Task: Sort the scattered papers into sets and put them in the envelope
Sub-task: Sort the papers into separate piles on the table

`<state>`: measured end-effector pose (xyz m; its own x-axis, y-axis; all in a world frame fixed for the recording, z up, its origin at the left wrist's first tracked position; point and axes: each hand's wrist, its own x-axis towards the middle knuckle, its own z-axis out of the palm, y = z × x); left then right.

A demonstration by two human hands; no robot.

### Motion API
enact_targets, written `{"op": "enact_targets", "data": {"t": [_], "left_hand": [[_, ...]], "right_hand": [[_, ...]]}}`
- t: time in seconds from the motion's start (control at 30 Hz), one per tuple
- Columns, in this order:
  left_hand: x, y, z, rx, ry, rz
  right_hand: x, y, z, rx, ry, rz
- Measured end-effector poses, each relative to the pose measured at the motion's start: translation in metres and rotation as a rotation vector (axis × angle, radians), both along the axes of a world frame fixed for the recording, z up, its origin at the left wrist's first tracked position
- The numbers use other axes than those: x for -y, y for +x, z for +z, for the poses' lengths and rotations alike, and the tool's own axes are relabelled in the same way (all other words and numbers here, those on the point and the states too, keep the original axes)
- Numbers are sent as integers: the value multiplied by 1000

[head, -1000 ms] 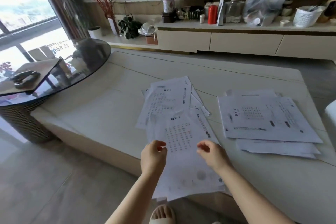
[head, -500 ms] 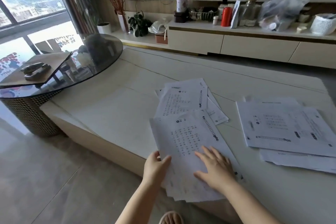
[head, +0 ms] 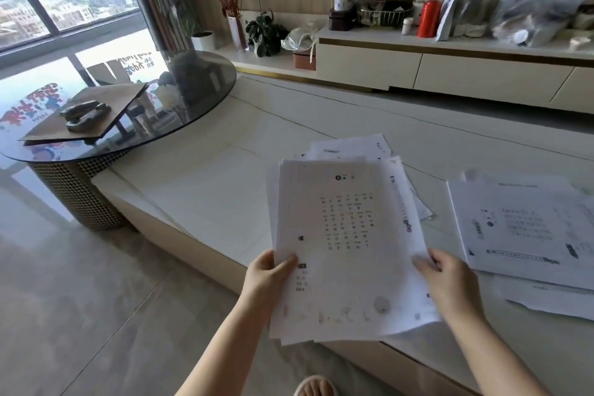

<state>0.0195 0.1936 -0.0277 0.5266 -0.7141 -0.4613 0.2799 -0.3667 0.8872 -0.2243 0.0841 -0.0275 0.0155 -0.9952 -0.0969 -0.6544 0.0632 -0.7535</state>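
A stack of printed white sheets (head: 350, 251) is lifted off the low white table (head: 225, 190), tilted toward me. My left hand (head: 268, 276) grips the stack's left edge, thumb on top. My right hand (head: 450, 280) pinches its right edge. Behind the stack, a few more sheets (head: 350, 146) lie fanned on the table. A second pile of printed papers (head: 520, 225) lies flat at the right. A brown envelope (head: 86, 116) rests on the round glass table at the left.
A stapler (head: 85, 114) sits on the envelope on the round glass side table (head: 193, 96). A long cabinet (head: 450, 67) with jars, a red flask and bags runs along the far wall. Tiled floor lies left of the table; my foot (head: 316, 387) shows below.
Both hands went from pressing on the front sheets to gripping them at the sides. The stack has come up off the table toward me. The view swung left.
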Motion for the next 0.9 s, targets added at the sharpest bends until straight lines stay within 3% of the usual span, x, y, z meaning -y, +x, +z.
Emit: {"op": "enact_targets", "data": {"t": [0.27,0.43,0.7,0.9], "left_hand": [[11,1,-2,154,85,-71],[18,2,2,451,157,-147],[24,1,-1,553,229,-41],[25,3,1,733,313,-45]], "right_hand": [[15,-40,-6,12,-41,-192],[14,-44,-8,-10,-19,-169],[16,-43,-11,-78,-2,-60],[18,-44,-17,-80,10,-29]]}}
